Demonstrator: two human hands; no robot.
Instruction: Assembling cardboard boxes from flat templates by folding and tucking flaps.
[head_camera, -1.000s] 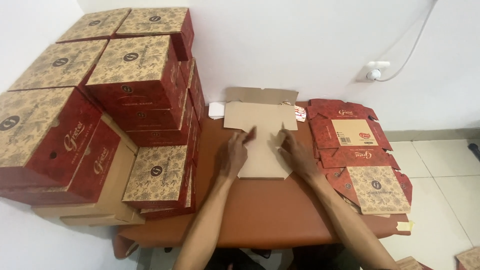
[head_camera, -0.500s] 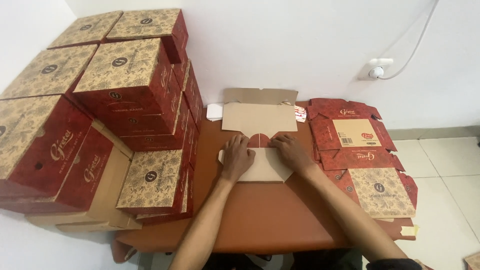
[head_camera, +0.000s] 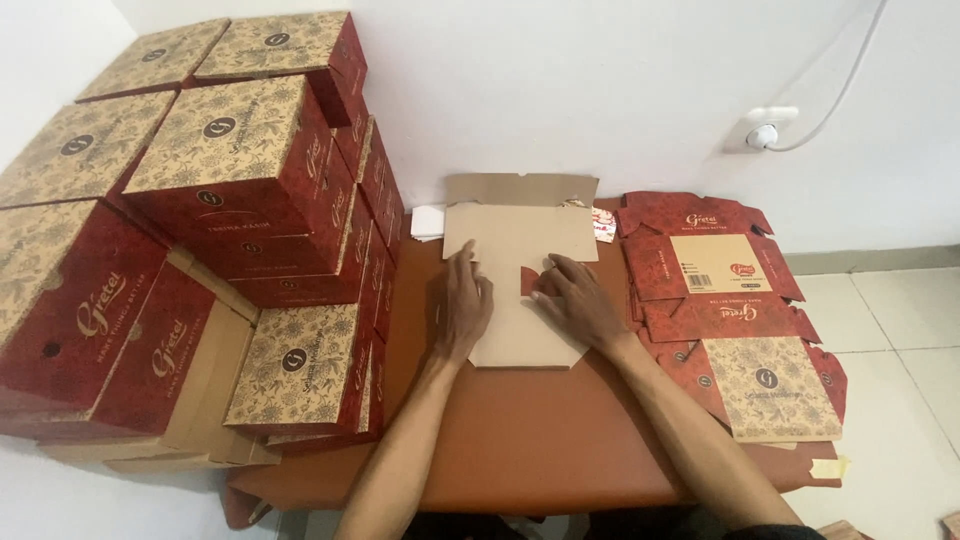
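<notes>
A flat brown cardboard box blank (head_camera: 520, 235) lies unprinted side up in the middle of the orange-brown table (head_camera: 520, 440). My left hand (head_camera: 462, 305) presses flat on its left part, fingers pointing away from me. My right hand (head_camera: 578, 300) rests on its right part, fingertips by a small folded red flap (head_camera: 528, 281) near the blank's middle. The blank's far flap stands slightly raised against the wall.
Tall stacks of assembled red and brown patterned boxes (head_camera: 240, 180) fill the left side. A pile of flat printed box blanks (head_camera: 730, 300) lies on the table's right. A white wall socket with cable (head_camera: 765, 130) is behind. Tiled floor is at right.
Both hands have slid toward me down the blank and now press it flat. A small red flap has appeared folded over near the middle.
</notes>
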